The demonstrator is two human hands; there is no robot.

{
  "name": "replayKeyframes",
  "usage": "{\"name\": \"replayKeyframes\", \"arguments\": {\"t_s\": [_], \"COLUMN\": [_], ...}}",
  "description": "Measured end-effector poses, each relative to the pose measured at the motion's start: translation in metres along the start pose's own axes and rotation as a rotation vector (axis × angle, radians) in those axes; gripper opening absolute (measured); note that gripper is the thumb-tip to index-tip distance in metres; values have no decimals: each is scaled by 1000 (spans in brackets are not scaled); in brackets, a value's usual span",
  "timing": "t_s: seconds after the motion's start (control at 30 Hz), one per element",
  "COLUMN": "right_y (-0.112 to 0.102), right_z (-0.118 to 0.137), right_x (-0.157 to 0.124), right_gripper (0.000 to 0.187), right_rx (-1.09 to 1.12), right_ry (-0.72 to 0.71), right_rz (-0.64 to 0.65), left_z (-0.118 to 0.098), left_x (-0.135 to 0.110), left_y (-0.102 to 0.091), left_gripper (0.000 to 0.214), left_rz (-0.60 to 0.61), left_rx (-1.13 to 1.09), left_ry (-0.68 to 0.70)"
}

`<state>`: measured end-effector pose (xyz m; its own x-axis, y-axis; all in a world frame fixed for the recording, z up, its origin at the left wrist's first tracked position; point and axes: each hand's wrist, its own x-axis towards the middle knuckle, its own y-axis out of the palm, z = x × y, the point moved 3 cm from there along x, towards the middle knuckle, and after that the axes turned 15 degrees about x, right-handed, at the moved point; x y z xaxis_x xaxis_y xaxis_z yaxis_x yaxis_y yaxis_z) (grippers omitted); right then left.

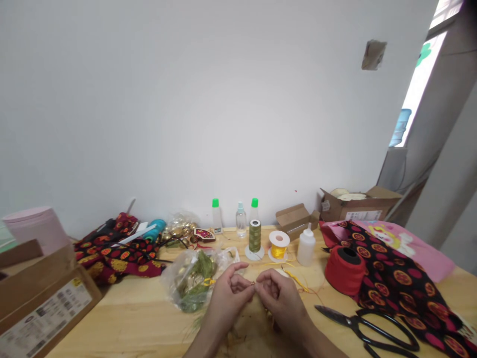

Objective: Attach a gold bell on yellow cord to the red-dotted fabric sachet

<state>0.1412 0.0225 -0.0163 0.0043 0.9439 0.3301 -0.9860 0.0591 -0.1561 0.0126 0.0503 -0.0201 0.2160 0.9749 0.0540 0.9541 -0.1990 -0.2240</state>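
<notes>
My left hand point(227, 298) and my right hand point(280, 298) meet above the wooden table point(112, 318), their fingertips pinching a short beaded cord point(252, 284). The bead is too small to make out clearly. Loose yellow cord point(296, 280) lies just beyond my right hand. A clear plastic bag of green threads point(192, 281) sits close to my left hand. Nearby behind my hands stand a spool of yellow cord point(278, 244) and a spool of olive-green thread point(255, 236).
To the right lie black-handled scissors point(367, 328), a red thread cone point(346, 271) and black-and-red patterned cloth point(395, 283). Small bottles point(241, 220), a white squeeze bottle point(306, 247) and cardboard boxes point(357, 205) line the back. More patterned cloth point(115, 253) lies left.
</notes>
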Motion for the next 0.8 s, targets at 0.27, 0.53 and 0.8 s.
{"name": "replayKeyframes", "arguments": {"t_s": [0.27,0.53,0.8], "right_y": [1,1,-2], "right_z": [2,-1,-7], "right_x": [1,3,7], "right_gripper": [26,20,25], "right_rx": [-73,21,461], "right_ry": [-14,46,234], "right_rz": [24,-75,-104], "left_z": [-11,-8,-9], "left_x": [-11,-11,-11], "left_y": [3,5,4], "left_gripper": [47,67,49], "left_rz": [34,18,52], "left_rx": [208,295,261], "left_ry": [142,129,63]}}
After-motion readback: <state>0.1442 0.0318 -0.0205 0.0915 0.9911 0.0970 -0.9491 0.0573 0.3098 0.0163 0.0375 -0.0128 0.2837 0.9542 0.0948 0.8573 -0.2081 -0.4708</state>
